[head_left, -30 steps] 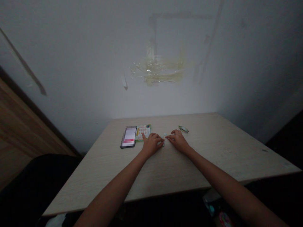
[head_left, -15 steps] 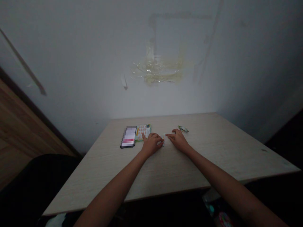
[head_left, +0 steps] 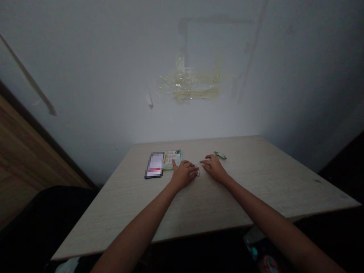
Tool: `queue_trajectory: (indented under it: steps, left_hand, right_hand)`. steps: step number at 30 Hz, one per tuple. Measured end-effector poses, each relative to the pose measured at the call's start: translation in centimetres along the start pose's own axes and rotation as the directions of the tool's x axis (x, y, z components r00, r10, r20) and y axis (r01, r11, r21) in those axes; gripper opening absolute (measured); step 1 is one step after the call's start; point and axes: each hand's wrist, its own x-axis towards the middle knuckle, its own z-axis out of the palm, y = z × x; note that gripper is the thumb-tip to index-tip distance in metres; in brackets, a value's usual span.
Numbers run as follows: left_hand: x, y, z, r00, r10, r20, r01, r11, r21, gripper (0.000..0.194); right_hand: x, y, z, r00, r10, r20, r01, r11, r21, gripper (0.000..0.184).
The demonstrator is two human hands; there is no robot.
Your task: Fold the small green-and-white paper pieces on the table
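Both my hands rest on a pale wooden table (head_left: 256, 189), close together near its far middle. My left hand (head_left: 182, 173) and my right hand (head_left: 214, 168) pinch a small whitish folded paper piece (head_left: 197, 168) between their fingertips, pressed against the tabletop. Just left of my left hand lies a colourful printed sheet (head_left: 171, 159) and beside it a dark phone (head_left: 155, 165) with a lit screen. A small green folded paper piece (head_left: 220, 154) lies just beyond my right hand.
A white wall with old tape marks (head_left: 187, 85) stands right behind the table. A wooden panel (head_left: 19, 151) runs along the left. A dark chair or bag (head_left: 42, 223) sits at the lower left, and colourful items (head_left: 264, 261) lie on the floor at the lower right.
Almost nothing differs. My fingers have shifted slightly on the small paper piece, and the view has tilted a little.
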Motion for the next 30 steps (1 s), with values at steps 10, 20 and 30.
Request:
queue_trajectory:
  steps: [10, 20, 30]
  left_hand:
    - [0.1, 0.1, -0.2, 1.0, 0.001, 0.029, -0.001, 1.0, 0.0, 0.028]
    - [0.3, -0.2, 0.1, 1.0, 0.013, 0.027, -0.013, 1.0, -0.017, 0.025]
    - [0.2, -0.1, 0.0, 1.0, 0.0, 0.029, 0.0, 1.0, -0.002, 0.025]
  right_hand:
    - [0.1, -0.7, -0.4, 1.0, 0.029, 0.002, -0.029, 0.999, 0.022, 0.018]
    - [0.1, -1.9, -0.9, 0.994, 0.107, 0.019, -0.106, 0.994, -0.039, 0.02]
    - [0.3, -1.7, -0.8, 0.992, 0.116, 0.045, -0.115, 0.993, -0.026, 0.017]
